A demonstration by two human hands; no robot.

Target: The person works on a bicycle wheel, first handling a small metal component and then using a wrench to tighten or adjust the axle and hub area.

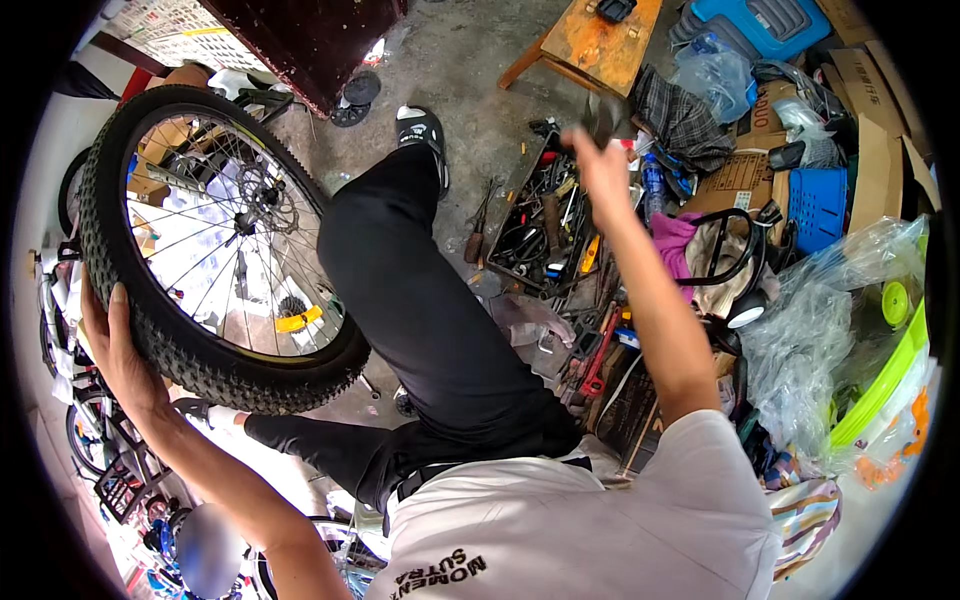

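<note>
A bicycle wheel [237, 225] with a knobbly black tire [215, 375], spokes, a disc rotor and a yellow reflector [298, 320] leans upright at my left. My left hand [125, 355] lies against the tire's outer tread, its fingers stretched out and the thumb on the rubber. My right hand [603, 175] is raised over a tray of mixed tools [545, 220] on the floor, fingers closed. A dark grey, smeared thing [604, 115] sticks out past those fingers; its kind cannot be made out.
A wooden stool [600, 45] stands ahead. To the right are cardboard boxes [735, 185], a blue basket [817, 208], clear plastic bags [800, 340] and a red-handled tool [600, 350]. A screwdriver [481, 225] lies beside the tray. Other bicycles [95, 430] crowd the left edge.
</note>
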